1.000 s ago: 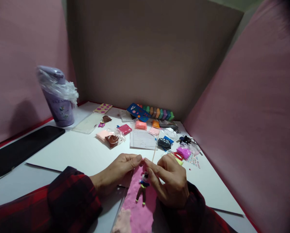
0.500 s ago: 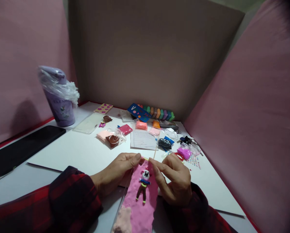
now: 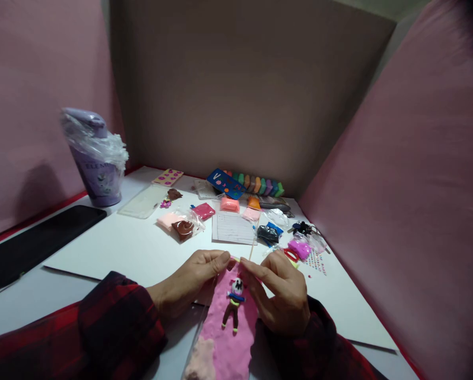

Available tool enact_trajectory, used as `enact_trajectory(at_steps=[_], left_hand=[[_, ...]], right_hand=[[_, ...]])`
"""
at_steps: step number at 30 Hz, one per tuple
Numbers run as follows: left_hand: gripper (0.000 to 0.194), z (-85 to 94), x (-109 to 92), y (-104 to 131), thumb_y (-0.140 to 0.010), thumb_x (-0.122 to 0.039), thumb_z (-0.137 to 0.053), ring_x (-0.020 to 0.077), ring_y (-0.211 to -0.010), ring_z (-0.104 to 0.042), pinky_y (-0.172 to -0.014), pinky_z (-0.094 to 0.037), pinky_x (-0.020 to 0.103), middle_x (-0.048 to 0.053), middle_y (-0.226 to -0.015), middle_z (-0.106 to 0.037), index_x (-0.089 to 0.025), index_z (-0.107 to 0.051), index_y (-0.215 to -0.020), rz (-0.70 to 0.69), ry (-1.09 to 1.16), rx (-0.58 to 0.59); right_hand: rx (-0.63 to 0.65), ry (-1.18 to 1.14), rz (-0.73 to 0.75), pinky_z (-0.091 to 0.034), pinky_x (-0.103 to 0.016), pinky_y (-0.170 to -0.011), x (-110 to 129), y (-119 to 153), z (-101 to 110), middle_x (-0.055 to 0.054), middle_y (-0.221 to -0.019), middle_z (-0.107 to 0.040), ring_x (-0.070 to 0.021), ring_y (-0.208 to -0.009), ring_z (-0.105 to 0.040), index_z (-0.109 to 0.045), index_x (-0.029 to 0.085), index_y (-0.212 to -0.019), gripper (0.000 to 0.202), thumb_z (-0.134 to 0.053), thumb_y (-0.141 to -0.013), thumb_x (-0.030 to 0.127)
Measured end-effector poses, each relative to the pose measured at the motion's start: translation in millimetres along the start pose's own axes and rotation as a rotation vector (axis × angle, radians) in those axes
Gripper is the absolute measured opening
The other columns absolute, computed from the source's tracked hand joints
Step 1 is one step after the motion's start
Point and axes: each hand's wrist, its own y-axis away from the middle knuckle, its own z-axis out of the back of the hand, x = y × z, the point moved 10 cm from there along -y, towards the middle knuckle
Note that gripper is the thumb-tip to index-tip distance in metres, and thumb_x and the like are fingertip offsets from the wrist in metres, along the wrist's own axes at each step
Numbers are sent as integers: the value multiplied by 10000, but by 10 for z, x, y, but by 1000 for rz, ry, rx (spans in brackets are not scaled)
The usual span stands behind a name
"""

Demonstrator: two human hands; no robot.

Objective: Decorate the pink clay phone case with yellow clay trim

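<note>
A slim, clear-edged panel covered in pink clay [image 3: 232, 353], which resembles a phone case, is tilted up in front of me. On it lies a small clay figure [image 3: 230, 315] with a white face, blue band and brown legs. My left hand [image 3: 192, 279] grips the panel's upper left edge, thumb on the front. At the top edge, my right hand [image 3: 282, 295] is closed, its fingertips pinching a thin yellow clay strip [image 3: 235, 258] against the rim. Fingertips partly hide the strip. Peach clay [image 3: 200, 359] covers the lower left corner.
Behind the hands are a lined paper [image 3: 234, 228], a thin stick [image 3: 252, 249], brown clay [image 3: 183, 228], a black clay packet [image 3: 268, 233] and red-handled scissors [image 3: 291, 255]. A phone [image 3: 38, 243] and purple bottle [image 3: 102, 174] stand left. Clay blocks [image 3: 256, 183] line the back.
My right fingertips have shifted slightly left along the top edge, covering more of the yellow strip. My left hand and the panel stay nearly still.
</note>
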Motion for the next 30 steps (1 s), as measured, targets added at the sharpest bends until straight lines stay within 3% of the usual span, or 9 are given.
enact_trajectory(at_steps=[8, 13, 21, 27, 30], left_hand=[[335, 7, 14, -9, -805, -409, -603, 164, -673, -590, -668, -435, 271, 101, -757, -655, -89, -674, -876, 1, 20, 3], [344, 25, 26, -24, -807, -416, -597, 172, -667, -606, -700, -456, 294, 106, -746, -660, -90, -676, -888, 4, 8, 0], [359, 5, 6, -2, -811, -412, -595, 167, -668, -617, -645, -452, 256, 122, -773, -682, -82, -679, -922, 13, 19, -1], [356, -50, -23, 36, -820, -393, -585, 190, -714, -638, -720, -470, 289, 143, -842, -693, -76, -675, -956, 32, 27, 3], [348, -28, -7, 26, -829, -390, -572, 172, -669, -628, -668, -470, 262, 125, -784, -689, -79, -680, -942, 39, 8, -8]], right_hand=[[35, -40, -1, -307, -289, -535, 11, 6, -6, -12, -629, -432, -145, -592, -404, -684, 151, -1013, 253, -587, -784, 102], [-13, -70, -2, -314, -291, -536, 8, -2, 59, -19, -628, -445, -148, -590, -417, -678, 117, -1005, 248, -557, -791, 80], [13, -96, -34, -324, -292, -540, -30, 7, 27, -11, -628, -439, -150, -591, -429, -685, 142, -992, 238, -554, -797, 106], [-41, -189, -262, -332, -292, -552, -309, 53, 25, 9, -619, -422, -143, -578, -436, -662, 158, -938, 165, -532, -837, 161], [1, -213, -316, -338, -293, -560, -364, 56, -49, 13, -616, -423, -143, -581, -445, -657, 163, -894, 137, -538, -842, 208]])
